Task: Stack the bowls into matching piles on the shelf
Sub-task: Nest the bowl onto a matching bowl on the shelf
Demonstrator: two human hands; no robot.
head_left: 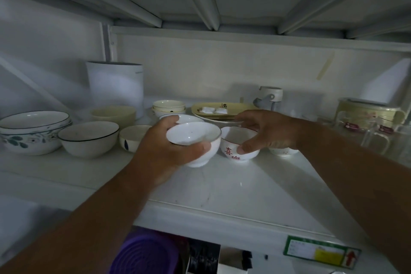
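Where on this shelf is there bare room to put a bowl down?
The front strip of the shelf, between the left hand holding the plain white bowl and the right hand on the red-lettered bowl, is bare. The back is crowded, from the floral bowls to the yellow dish.

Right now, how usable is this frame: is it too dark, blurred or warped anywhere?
Head view: dim overall, bluish cast; the plain white bowl in the left hand and the red-lettered bowl in the right hand stay readable. Wide-angle bending curves the shelf edges. The glass jars at right look soft and murky.
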